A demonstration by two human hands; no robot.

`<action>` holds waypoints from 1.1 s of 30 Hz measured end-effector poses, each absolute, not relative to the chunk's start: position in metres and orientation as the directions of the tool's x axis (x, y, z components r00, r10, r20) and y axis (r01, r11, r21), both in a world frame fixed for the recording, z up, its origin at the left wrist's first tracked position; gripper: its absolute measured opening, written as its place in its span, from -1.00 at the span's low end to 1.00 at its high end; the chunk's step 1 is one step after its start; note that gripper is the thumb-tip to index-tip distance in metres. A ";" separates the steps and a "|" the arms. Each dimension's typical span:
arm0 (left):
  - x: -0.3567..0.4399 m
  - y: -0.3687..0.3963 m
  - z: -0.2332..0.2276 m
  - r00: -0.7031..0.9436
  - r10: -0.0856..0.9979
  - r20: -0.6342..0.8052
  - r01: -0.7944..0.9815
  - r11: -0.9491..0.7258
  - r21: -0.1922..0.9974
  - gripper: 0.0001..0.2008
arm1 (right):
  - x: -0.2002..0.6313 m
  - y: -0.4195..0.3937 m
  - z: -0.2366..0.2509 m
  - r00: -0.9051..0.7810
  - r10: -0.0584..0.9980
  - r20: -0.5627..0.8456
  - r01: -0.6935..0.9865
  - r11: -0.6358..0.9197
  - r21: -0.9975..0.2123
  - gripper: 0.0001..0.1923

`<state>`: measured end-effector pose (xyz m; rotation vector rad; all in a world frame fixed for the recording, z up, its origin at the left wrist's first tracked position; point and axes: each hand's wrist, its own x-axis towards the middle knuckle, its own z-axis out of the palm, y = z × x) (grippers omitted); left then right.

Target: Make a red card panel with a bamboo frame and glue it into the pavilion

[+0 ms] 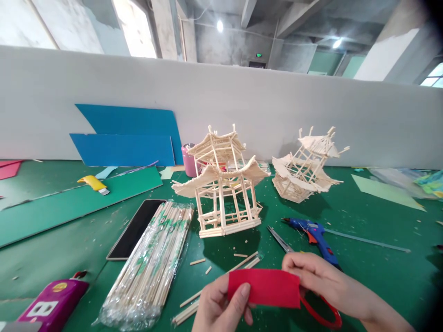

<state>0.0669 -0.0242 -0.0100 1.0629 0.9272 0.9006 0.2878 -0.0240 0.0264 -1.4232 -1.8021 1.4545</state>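
Note:
My left hand [224, 302] pinches the left end of a red rectangular piece of paper [266, 288], thumb on top. At the paper's right end, the fingers of my right hand [314, 279] are closed on its edge. Scissors [281, 240] lie under my right hand, their blades pointing up and left. Their red handle loop shows below the hand, and the middle is hidden. Straight ahead stands a two-tiered pavilion model [226, 184] made of wooden sticks. Several loose sticks [190, 310] lie near my left hand.
A second stick pavilion [306, 168] leans tilted at the back right. A blue glue gun [316, 235] lies right of the scissors. To the left are bagged chopsticks [148, 267], a dark tablet [136, 228], a yellow cutter [93, 184] and a purple power strip [53, 304].

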 end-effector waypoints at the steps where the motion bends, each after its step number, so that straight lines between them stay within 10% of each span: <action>1: 0.066 -0.023 -0.009 0.295 0.940 -0.174 -0.150 0.225 0.963 -0.67 | 0.285 -0.023 0.026 -0.368 0.895 -0.251 0.400 -0.091 -0.912 -0.70; 21: 0.067 -0.025 -0.013 0.244 0.921 -0.303 -0.163 0.347 0.924 -0.60 | 0.250 -0.022 0.003 -0.097 0.994 -0.056 0.573 0.010 -0.820 -0.62; 27: 0.038 -0.024 -0.023 -0.038 0.999 -0.037 0.026 0.038 0.999 -0.84 | 0.252 -0.032 -0.004 -0.118 0.993 -0.007 0.688 0.077 -0.722 -0.67; 33: 0.024 -0.031 -0.026 0.235 0.948 0.214 0.349 -0.288 0.892 -0.73 | 0.245 -0.044 -0.003 -0.422 0.907 -0.002 0.688 0.319 -0.652 -0.68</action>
